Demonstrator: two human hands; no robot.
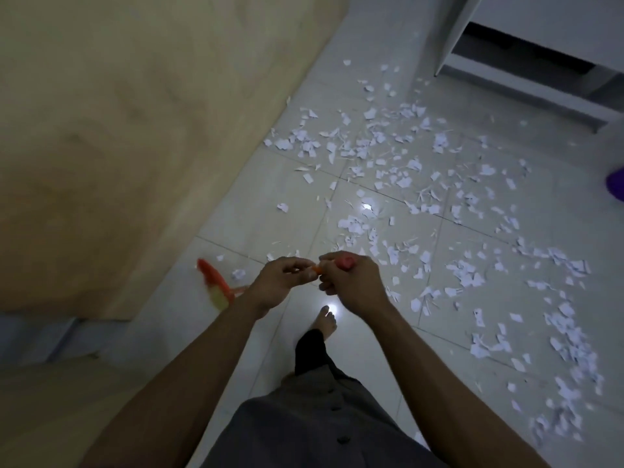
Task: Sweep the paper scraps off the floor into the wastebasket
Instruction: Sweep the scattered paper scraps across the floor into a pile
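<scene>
Grey buttoned shirt (324, 427): nearest, at the lower edge, just before the bare foot.
Bare foot (327, 320): stands on the white glossy tiled floor (270, 197), under a dark trouser leg (309, 349).
Left hand (280, 282): just beyond the foot, to its left; the fingers are curled round the orange plastic broom handle (317, 269).
Right hand (351, 285): just beyond the foot, close to the left hand; it grips the handle near its reddish top end.
Red and yellow broom head (216, 285): well left of the foot, blurred, beside the light wooden panel (118, 146).
White torn paper scraps (388, 157): lie on the floor beyond and right of the foot, widely spread.
Purple thing (615, 184): far right of the foot, cut by the edge; what it is, I cannot tell.
White cabinet (526, 38): farthest from the foot.
</scene>
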